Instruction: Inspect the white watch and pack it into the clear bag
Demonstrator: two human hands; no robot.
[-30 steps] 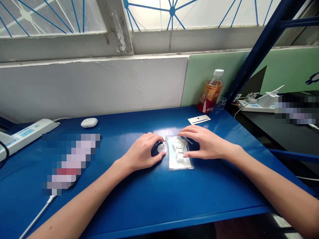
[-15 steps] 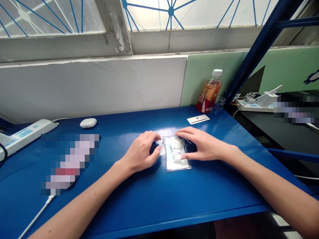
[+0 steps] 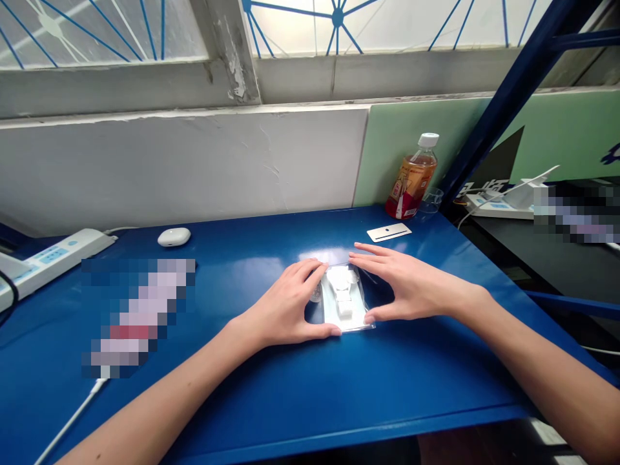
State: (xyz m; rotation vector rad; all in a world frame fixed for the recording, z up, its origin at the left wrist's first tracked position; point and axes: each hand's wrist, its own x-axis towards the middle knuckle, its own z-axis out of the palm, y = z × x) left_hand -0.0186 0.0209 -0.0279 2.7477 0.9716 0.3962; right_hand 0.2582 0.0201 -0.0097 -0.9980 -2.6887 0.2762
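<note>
head view (near) faces forward, down over the desk [image 3: 271, 400]

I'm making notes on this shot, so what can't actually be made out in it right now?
All in the head view:
Round piece beside the clear sleeve: partly hidden by the left hand.
White piece at the sleeve: washed out by glare, so whether it lies inside is unclear.
Pixelated item at left: masked by blocks.
Left power strip: cut off by the picture's left edge.
Bottle label: print too small to read.
</note>
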